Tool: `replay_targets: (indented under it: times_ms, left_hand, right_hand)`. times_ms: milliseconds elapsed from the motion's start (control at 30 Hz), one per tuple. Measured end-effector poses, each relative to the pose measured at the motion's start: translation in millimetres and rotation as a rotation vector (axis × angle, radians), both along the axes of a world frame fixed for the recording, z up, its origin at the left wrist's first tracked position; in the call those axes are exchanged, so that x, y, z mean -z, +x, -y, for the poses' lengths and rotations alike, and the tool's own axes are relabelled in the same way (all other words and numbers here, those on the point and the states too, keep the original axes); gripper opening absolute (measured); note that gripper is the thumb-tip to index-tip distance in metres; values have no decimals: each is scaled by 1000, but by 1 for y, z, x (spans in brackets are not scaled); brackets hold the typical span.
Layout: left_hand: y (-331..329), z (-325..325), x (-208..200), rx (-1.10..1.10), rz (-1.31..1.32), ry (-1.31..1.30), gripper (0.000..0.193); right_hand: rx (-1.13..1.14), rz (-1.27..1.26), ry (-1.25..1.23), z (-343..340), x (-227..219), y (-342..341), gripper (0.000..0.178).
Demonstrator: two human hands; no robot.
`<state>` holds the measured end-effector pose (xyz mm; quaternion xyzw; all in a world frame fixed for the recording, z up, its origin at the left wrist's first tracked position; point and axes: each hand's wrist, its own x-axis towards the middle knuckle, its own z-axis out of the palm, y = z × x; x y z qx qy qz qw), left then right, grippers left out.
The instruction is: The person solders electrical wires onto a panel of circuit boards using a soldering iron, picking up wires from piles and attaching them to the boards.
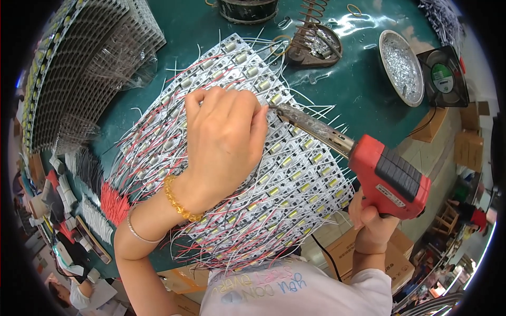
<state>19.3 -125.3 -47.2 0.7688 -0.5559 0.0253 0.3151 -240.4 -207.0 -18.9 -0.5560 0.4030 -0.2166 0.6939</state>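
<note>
A large panel of small white circuit boards point(295, 181) lies in front of me, with yellow-topped parts and many thin white, red and black wires sticking out of it. Over its upper middle is my left hand point(224, 131), closed with the fingers curled down; whatever the fingertips pinch is hidden under the hand. My right hand point(373, 217) grips the handle of a red and black soldering gun point(387, 179). The gun's metal barrel points left, and its thin tip reaches beside my left thumb and forefinger, just above the panel.
Beyond the panel stand a coiled iron holder point(314, 47), a dark round tin point(247, 11) and a metal bowl of silvery bits point(387, 45). A small fan point(458, 79) sits behind the bowl. Stacked panels point(68, 79) rise at left, near red wires point(113, 203) and white wires point(97, 220).
</note>
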Motion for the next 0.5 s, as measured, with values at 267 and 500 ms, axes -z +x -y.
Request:
replay_targets:
  times_ms: [267, 500]
  left_hand:
    - [0, 0, 0, 4, 30, 3, 15]
    - [-1, -1, 1, 3, 53, 1, 14]
  right_hand:
    - [202, -30, -215, -3, 21, -32, 76]
    - [112, 29, -256, -6, 2, 2, 79]
